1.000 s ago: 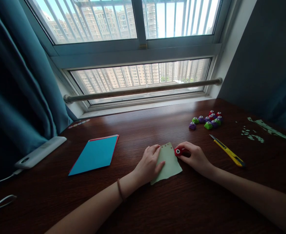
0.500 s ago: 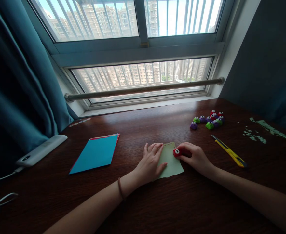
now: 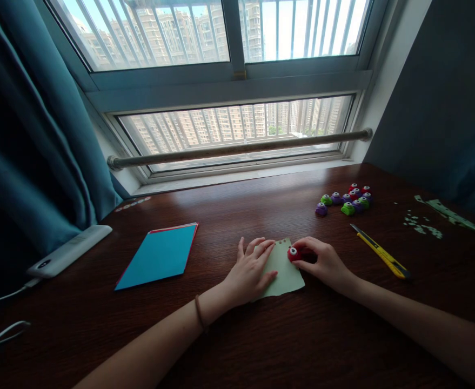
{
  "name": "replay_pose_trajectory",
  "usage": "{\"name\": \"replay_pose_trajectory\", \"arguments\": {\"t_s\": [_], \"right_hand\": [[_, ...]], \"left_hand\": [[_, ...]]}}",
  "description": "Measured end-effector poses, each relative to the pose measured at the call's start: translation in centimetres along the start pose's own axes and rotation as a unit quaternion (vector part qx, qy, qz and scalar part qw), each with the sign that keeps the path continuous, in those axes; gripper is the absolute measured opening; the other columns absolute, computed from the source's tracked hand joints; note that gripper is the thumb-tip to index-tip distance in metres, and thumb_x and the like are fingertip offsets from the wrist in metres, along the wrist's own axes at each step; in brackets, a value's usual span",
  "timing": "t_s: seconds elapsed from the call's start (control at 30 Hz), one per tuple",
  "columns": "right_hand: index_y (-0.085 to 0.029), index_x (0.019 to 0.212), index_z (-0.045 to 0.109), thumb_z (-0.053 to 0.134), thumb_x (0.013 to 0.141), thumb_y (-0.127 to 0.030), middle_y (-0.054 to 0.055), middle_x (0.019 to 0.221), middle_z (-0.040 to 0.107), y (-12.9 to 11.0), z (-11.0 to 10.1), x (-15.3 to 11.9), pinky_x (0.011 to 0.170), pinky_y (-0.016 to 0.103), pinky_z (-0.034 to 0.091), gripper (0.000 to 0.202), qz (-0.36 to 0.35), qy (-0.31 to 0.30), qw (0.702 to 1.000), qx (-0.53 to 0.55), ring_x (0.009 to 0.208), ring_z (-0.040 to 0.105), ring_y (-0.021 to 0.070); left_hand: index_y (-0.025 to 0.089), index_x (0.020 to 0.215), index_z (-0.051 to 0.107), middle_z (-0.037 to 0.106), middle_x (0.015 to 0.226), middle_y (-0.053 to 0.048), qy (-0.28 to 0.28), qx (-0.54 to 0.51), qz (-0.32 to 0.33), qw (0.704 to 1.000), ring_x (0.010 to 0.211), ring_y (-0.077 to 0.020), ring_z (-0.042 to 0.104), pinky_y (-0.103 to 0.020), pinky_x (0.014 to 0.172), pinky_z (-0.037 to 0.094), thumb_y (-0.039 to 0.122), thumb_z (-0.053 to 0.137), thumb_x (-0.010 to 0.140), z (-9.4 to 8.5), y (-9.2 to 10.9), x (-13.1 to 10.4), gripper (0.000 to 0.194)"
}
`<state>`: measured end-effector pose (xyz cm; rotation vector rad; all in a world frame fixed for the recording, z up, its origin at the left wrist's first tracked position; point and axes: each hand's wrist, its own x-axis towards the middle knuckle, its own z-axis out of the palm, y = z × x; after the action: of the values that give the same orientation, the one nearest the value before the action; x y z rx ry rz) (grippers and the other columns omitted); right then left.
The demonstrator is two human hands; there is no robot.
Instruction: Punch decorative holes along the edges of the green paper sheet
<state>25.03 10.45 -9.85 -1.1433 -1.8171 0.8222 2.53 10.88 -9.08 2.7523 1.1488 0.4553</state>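
A pale green sheet of paper (image 3: 283, 273) with a ragged lower edge and small holes along its top lies on the dark wooden table (image 3: 237, 346). My left hand (image 3: 250, 272) rests on the paper's left part, fingers spread. On the right edge of the sheet, a small red punch with a white eye-like knob (image 3: 293, 254) is pinched between the thumb and fingers of my right hand (image 3: 322, 262).
Several red, green and purple punches (image 3: 347, 208) stand at the back right. A yellow cutter (image 3: 383, 254), paper bits (image 3: 421, 227) and a green strip (image 3: 456, 215) lie right. Blue sheets (image 3: 160, 256) and a white power bank (image 3: 71, 251) lie left.
The fingers of my left hand have shifted slightly right over the paper's top edge, covering some of the holes. The red punch has turned a little in my right hand.
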Motion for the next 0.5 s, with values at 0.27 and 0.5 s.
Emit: {"name": "replay_pose_trajectory", "arguments": {"t_s": [0.27, 0.5], "right_hand": [[-0.015, 0.094, 0.057, 0.04, 0.088, -0.027, 0.008, 0.091, 0.061, -2.6, -0.2, 5.0, 0.075, 0.031, 0.045, 0.022, -0.009, 0.113, 0.991, -0.072, 0.084, 0.056, 0.0191], [-0.009, 0.087, 0.056, 0.044, 0.084, -0.015, 0.016, 0.1, 0.057, -2.8, 3.2, 8.5, 0.094, 0.038, 0.028, 0.014, -0.023, 0.078, 0.973, -0.214, 0.105, 0.042, 0.0269]], "left_hand": [[0.016, 0.129, 0.032, 0.035, 0.134, -0.012, 0.17, -0.039, -0.047, 0.984, 0.129, -0.0242, 0.019, -0.049, 0.105, 0.012, 0.032, 0.036, 0.09, -3.2, 0.6, 2.2, 0.043], [0.015, 0.105, 0.055, 0.053, 0.116, -0.007, 0.18, 0.0, 0.043, 0.983, 0.12, -0.0184, 0.035, -0.036, 0.105, 0.018, 0.023, 0.031, 0.091, -5.7, 4.5, 9.8, 0.028]]}}
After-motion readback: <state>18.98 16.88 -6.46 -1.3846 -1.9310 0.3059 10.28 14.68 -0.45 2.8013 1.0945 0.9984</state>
